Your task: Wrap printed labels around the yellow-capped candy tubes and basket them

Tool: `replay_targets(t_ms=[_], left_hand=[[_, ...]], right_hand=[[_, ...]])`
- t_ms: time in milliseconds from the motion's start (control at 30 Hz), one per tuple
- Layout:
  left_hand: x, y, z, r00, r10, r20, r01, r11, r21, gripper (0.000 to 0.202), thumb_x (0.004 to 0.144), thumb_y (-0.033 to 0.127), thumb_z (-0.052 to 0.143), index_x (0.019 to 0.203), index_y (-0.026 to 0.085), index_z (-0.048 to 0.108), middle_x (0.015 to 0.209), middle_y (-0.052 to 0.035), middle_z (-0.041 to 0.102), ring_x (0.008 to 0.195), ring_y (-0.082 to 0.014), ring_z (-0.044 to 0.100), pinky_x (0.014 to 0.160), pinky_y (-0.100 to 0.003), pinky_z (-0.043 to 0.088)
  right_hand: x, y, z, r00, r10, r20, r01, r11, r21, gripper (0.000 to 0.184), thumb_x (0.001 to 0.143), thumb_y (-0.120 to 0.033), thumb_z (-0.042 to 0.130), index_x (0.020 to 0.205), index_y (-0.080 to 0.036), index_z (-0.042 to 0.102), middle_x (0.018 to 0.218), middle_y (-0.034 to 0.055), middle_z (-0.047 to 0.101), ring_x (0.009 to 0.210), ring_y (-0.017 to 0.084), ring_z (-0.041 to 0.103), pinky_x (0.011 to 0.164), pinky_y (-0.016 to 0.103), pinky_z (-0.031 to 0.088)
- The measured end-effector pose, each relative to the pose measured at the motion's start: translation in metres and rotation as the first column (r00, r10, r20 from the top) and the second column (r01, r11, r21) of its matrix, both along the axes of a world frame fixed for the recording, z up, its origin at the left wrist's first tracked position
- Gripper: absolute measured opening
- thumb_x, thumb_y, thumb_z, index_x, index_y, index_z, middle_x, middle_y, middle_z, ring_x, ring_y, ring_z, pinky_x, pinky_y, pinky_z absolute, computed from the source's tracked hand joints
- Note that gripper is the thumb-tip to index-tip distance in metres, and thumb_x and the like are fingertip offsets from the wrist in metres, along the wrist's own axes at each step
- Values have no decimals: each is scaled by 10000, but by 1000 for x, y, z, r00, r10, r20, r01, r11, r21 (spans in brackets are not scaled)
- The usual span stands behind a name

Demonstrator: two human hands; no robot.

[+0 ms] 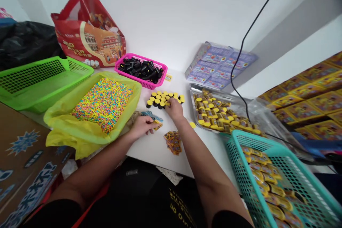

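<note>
My left hand (142, 127) is closed in a pinch on a small yellow printed label (158, 124), low over the white table. Blue printed slips (151, 115) lie just beyond its fingers. My right hand (175, 109) reaches to the near edge of a cluster of small black canisters with yellow lids (161, 104), which stand upright in rows. Its fingertips are closed at one canister, mostly hidden by the hand. Between my forearms lies a fanned pile of orange-yellow labels (173, 142). A loose yellow disc (192, 125) rests right of my right wrist.
Left, a basin lined with yellow plastic (60, 128) holds colourful candy beads, beside a green basket (34, 89). Behind are a pink basket (141, 58) of black canisters and a red bag (91, 35). Right, a metal tray (192, 103) and teal basket (301, 164) hold labelled canisters. A black cable (242, 46) hangs down.
</note>
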State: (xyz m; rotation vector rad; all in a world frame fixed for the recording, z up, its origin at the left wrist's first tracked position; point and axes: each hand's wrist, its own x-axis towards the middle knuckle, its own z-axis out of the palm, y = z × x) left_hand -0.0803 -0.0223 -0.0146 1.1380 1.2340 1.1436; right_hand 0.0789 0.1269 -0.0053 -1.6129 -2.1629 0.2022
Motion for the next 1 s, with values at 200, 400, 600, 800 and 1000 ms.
replay_targets(t_ms=[200, 400, 600, 800, 1000], left_hand=[[3, 0, 0, 1000, 6, 12, -6, 1000, 19, 334, 640, 383, 796, 595, 163, 548, 490, 14, 576, 434, -98, 516, 398, -214, 383], [15, -7, 5, 996, -86, 0, 86, 994, 74, 334, 624, 414, 804, 646, 136, 622, 521, 3, 596, 454, -97, 534, 416, -212, 426], [31, -20, 14, 989, -145, -6, 144, 983, 118, 331, 631, 428, 804, 684, 135, 660, 549, -5, 625, 459, -96, 552, 431, -212, 455], [39, -27, 24, 985, -172, 11, 169, 977, 129, 334, 611, 416, 818, 728, 130, 693, 575, -11, 636, 461, -95, 546, 426, -214, 446], [41, -27, 16, 975, -206, 83, 201, 978, 56, 329, 627, 411, 800, 764, 130, 700, 549, 9, 599, 430, -87, 509, 388, -208, 374]], right_hand=[[19, -39, 12, 785, -63, -616, 27, 997, -68, 246, 625, -329, 669, 785, -215, 520, 688, -30, 558, 597, 143, 496, 577, 273, 401], [38, -115, 28, 450, 11, -893, -381, 907, -181, 268, 613, -292, 702, 844, -198, 604, 667, -33, 569, 551, 116, 490, 533, 254, 396], [56, -142, 35, 437, -37, -899, -329, 924, -198, 299, 605, -266, 740, 893, -202, 688, 655, -44, 558, 556, 102, 480, 537, 244, 379], [62, -154, 38, 450, -45, -892, -330, 919, -213, 268, 632, -292, 732, 879, -188, 736, 719, -4, 628, 630, 124, 548, 598, 263, 438], [60, -162, 39, 410, -72, -909, -334, 916, -223, 278, 602, -326, 754, 828, -180, 684, 654, -17, 635, 571, 125, 562, 559, 264, 465]])
